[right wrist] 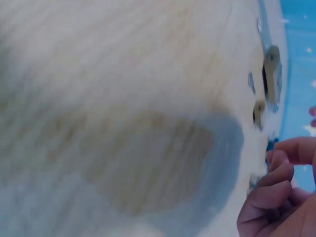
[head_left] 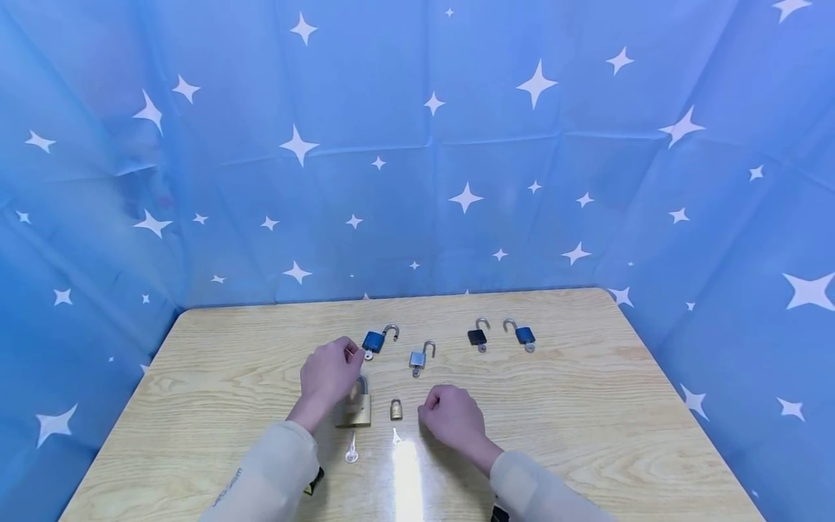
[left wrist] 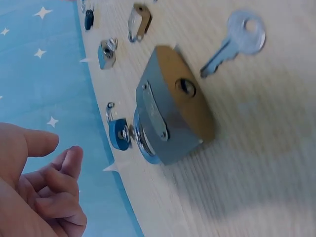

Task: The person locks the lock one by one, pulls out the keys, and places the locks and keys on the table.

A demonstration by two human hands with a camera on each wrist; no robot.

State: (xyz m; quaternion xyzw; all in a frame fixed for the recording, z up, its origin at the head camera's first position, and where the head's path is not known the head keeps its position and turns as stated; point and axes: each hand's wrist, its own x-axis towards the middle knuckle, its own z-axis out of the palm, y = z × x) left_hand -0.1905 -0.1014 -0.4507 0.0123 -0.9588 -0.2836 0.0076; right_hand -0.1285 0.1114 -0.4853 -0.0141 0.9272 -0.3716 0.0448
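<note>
My left hand (head_left: 329, 373) hovers beside a blue padlock (head_left: 373, 342) with a raised shackle and a key in it. In the left wrist view its thumb and fingers are apart with nothing between them. A large brass padlock (head_left: 356, 412), shackle down, lies below that hand, and a loose key (head_left: 351, 449) lies in front of it. My right hand (head_left: 453, 417) is loosely curled over the table, right of a small brass padlock (head_left: 396, 409). No object shows in its fingers. A small key (head_left: 396, 436) lies by the small padlock.
Farther back on the wooden table (head_left: 587, 420) lie a silver padlock (head_left: 417, 359), a black padlock (head_left: 478, 337) and another blue padlock (head_left: 525, 336), each with its shackle open and a key inserted. A blue star-patterned curtain (head_left: 391, 181) surrounds the table's back and sides.
</note>
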